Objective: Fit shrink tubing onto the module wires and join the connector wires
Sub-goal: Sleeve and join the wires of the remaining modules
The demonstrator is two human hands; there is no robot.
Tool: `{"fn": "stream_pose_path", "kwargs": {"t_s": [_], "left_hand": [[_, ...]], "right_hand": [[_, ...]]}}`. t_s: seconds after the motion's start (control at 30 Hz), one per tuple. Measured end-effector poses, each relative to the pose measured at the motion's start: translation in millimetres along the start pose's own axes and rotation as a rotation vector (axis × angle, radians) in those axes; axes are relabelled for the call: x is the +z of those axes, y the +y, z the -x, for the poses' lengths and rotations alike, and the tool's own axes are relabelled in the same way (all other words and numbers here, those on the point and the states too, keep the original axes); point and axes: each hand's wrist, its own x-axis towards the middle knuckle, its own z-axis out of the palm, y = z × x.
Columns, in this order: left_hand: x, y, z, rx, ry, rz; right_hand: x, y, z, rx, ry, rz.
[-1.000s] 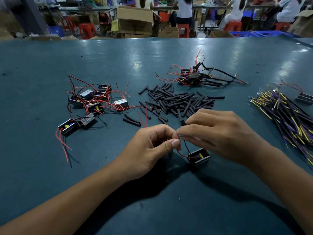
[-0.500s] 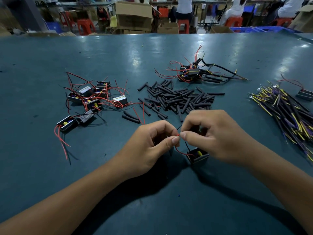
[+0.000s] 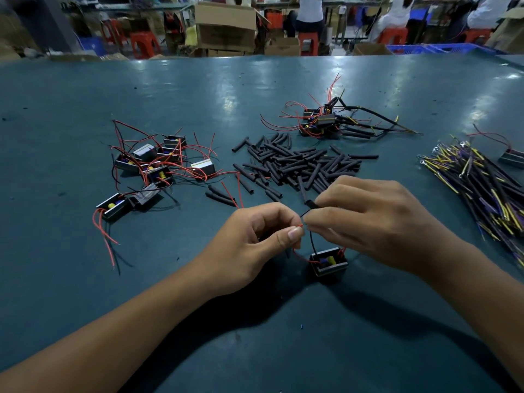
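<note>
On glossy teal table (image 3: 85, 279), workshop cartons and red stools behind, left hand (image 3: 249, 248) pinches red wire (image 3: 297, 252), right hand (image 3: 377, 222) pinches black tubing (image 3: 310, 205); no legible writing.

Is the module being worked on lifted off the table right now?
No. The module sits on the table below both hands, while the left hand and right hand pinch its wires above it.
</note>
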Motion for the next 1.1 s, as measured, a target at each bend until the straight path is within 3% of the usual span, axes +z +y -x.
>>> {"fn": "stream_pose_path", "kwargs": {"t_s": [0.23,0.37,0.5,0.67,0.7,0.73,0.83,0.9,1.1], "left_hand": [[0,2,0,-0.011,0.000,0.002],[0,1,1,-0.007,0.015,-0.018],[0,2,1,0.015,0.047,-0.077],[5,1,2,0.056,0.096,-0.138],[5,1,2,0.055,0.096,-0.128],[5,2,2,0.050,0.092,-0.108],[2,3,2,0.020,0.061,-0.055],[0,4,2,0.011,0.036,-0.039],[2,4,2,-0.010,0.008,0.032]], "right_hand": [[-3,-1,1,-0.050,-0.005,0.012],[1,-7,-3,0.043,0.013,-0.068],[1,-17,-6,0.407,-0.003,-0.491],[9,-26,-9,1.128,-0.039,-1.198],[9,-27,-8,1.145,-0.036,-1.214],[7,-27,-5,1.042,-0.033,-1.093],[0,-18,0,0.459,-0.013,-0.422],[-1,-11,2,0.182,0.001,-0.183],[2,-5,4,0.008,0.060,-0.003]]}}
